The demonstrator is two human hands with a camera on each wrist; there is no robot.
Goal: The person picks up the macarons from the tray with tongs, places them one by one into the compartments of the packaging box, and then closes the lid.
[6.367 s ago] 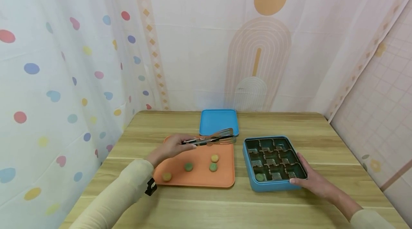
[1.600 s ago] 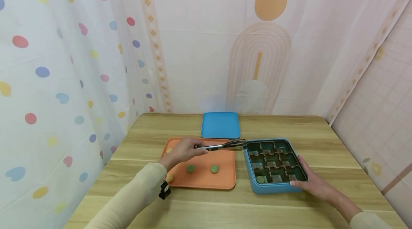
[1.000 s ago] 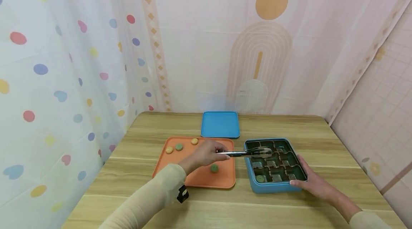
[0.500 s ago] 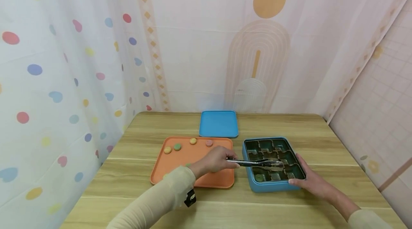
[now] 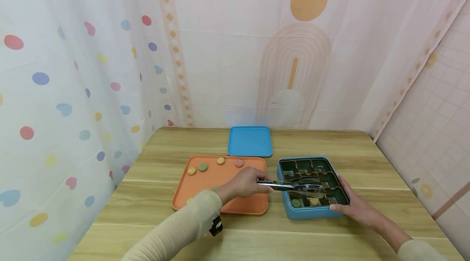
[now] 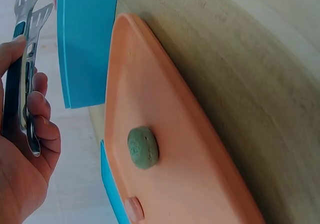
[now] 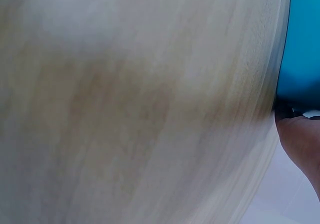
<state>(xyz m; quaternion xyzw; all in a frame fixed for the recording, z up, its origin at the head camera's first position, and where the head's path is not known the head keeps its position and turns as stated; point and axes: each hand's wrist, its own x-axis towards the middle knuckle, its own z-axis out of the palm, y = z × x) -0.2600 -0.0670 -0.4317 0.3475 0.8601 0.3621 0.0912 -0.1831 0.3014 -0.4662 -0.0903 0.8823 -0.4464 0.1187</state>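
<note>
My left hand (image 5: 247,182) grips metal tongs (image 5: 279,185) by their handles. The tongs reach over the blue box (image 5: 310,213), their ends spread apart with nothing between them. A brown divided insert fills the box. Its front-left compartment holds a green macaron (image 5: 295,203), and a yellow macaron (image 5: 314,201) lies in the front-middle one. With the thumb on the near rim and fingers along the right side, my right hand (image 5: 358,206) holds the box's front-right corner. In the left wrist view, the left hand (image 6: 30,149) has its fingers curled round the tongs (image 6: 25,79).
The orange tray (image 5: 257,208) left of the box bears several macarons, among them a pink one (image 5: 239,163) and a green one (image 6: 143,147). My left forearm covers part of it. Behind lies a blue lid (image 5: 249,141). Curtains hang beyond the wooden table (image 5: 293,236).
The left hand has carried the tongs from the tray rightward over the box. Their ends have spread, and a yellow macaron now shows in the front-middle compartment. The right hand stays put.
</note>
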